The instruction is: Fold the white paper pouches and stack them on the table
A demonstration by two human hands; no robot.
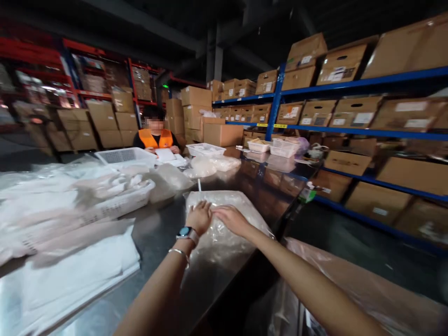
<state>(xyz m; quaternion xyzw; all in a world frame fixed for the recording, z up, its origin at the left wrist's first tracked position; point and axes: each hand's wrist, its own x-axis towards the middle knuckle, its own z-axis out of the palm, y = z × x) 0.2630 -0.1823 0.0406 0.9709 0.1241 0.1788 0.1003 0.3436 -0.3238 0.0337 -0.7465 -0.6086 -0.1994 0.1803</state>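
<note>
Hands are meeting on the bag point(224, 219) at the table's point(157, 233) right edge: left hand point(199, 217) is curling, knuckles bunched, right hand point(231, 219) is lying flat, fingers pressing the plastic.

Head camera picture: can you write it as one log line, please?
left hand: on clear plastic bag | right hand: on same bag | bag: flat on metal table

Left hand point(199, 217) curled, fingertips hidden against the clear bag point(224, 210); grip unclear. Bag contents too blurred to tell. White packets point(52, 205) smeared, cut by left edge. Box labels point(362, 117) unreadable. Both forearms cut off below.
</note>
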